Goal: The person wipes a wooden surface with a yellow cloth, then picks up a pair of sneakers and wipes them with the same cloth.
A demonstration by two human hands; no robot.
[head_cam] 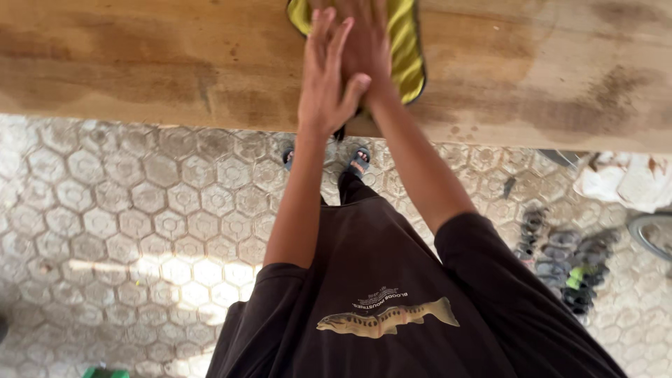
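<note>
Cloth (406, 49) — yellow, under both hands (350, 63), on wooden table (140, 63).

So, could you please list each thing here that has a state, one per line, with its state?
Left hand: flat, fingers stretched, lying partly over the right hand.
Right hand: pressed flat on the yellow cloth.
Yellow cloth: spread flat on the board, partly covered by the hands.
Wooden board: patchy, with darker stains.
Sandals: worn on the person's feet.

Soft, even daylight fills the view. A bright sun patch lies on the paved floor (175, 269) lower left. Edges blur slightly.
</note>
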